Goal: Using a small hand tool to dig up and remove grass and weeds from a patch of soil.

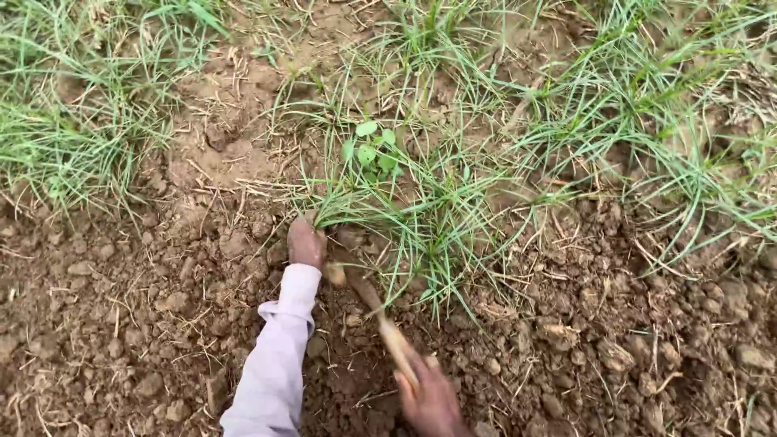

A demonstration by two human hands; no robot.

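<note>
My left hand (307,242), in a pale lilac sleeve, is closed around the base of a green grass clump (421,202) at the edge of the loose brown soil. My right hand (429,398) grips the wooden handle of a small digging tool (374,311). The tool's far end lies in the dirt just right of my left hand, at the roots of the clump; its blade is hidden by soil. A small broad-leaved weed (371,150) grows just beyond the clump.
Loosened, cloddy soil (146,324) with dry straw covers the near half. More grass tufts stand at the far left (73,121) and far right (647,113). A bare packed patch (235,137) lies between them.
</note>
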